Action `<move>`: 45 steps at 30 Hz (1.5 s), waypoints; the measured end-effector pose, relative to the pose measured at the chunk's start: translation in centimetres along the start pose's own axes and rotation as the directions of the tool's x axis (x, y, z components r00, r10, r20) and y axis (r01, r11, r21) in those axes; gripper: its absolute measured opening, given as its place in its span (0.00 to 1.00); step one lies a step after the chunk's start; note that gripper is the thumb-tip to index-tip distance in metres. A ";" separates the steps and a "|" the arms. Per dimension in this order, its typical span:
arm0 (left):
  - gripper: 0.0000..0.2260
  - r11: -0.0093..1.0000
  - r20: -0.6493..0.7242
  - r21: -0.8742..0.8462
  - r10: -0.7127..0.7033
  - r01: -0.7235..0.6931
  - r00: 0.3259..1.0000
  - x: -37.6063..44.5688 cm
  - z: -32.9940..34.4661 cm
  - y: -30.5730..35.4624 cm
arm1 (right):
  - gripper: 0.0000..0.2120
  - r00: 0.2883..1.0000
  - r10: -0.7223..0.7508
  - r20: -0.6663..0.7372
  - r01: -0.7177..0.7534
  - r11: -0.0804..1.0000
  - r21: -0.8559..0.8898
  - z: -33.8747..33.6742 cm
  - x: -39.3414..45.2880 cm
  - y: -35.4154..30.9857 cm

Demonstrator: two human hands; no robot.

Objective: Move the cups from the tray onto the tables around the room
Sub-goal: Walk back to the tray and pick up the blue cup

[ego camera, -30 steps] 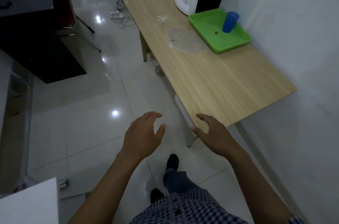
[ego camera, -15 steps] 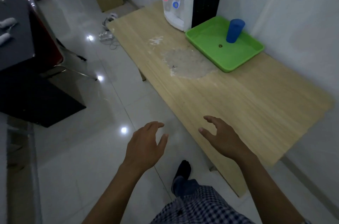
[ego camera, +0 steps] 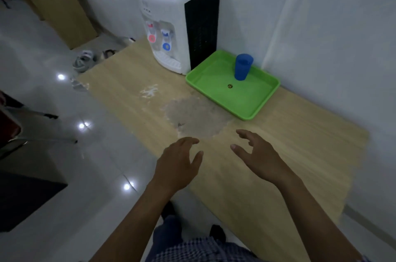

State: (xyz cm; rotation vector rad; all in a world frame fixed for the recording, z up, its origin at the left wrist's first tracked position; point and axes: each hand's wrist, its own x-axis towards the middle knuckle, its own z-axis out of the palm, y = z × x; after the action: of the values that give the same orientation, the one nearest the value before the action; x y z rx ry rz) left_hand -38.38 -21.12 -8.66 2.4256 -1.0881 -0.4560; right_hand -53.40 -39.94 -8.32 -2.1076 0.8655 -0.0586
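One blue cup (ego camera: 243,66) stands upright near the back corner of a green tray (ego camera: 218,101). The tray rests on a long wooden table (ego camera: 289,154) by the white wall. My left hand (ego camera: 179,165) hovers over the table's near edge, fingers apart and holding nothing. My right hand (ego camera: 256,154) is over the tabletop, also empty with fingers spread. Both hands are well short of the tray and the cup.
A white water dispenser (ego camera: 175,15) stands on the table just left of the tray. A pale worn patch (ego camera: 195,120) marks the tabletop. Shoes (ego camera: 84,62) lie on the glossy tiled floor, with a wooden cabinet (ego camera: 57,6) behind and dark furniture (ego camera: 19,195) at left.
I have walked closer to the table; the tray, cup and dispenser now appear larger and nearer. Both hands moved forward from over the floor to over the table.
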 end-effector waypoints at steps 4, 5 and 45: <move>0.19 0.996 0.027 0.019 0.086 -0.087 0.996 7.0 -0.4 -1.6 | 0.27 0.994 0.054 -0.091 -0.049 0.997 0.058 0.0 4.1 -1.4; 0.19 0.994 0.032 0.026 0.107 -0.108 0.994 8.7 -0.4 -2.1 | 0.27 0.991 0.072 -0.116 -0.064 0.995 0.072 0.2 5.2 -1.9; 0.32 0.861 0.275 0.258 0.370 -0.438 0.888 28.8 8.9 -14.5 | 0.42 0.572 0.427 -0.700 -0.051 0.871 0.489 3.0 41.7 3.8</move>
State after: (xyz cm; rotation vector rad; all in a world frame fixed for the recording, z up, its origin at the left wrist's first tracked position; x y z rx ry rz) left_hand -15.20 -36.78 -26.99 2.3391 -1.8479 -0.4370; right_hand -22.79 -64.40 -23.42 -1.4639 1.5068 -1.0326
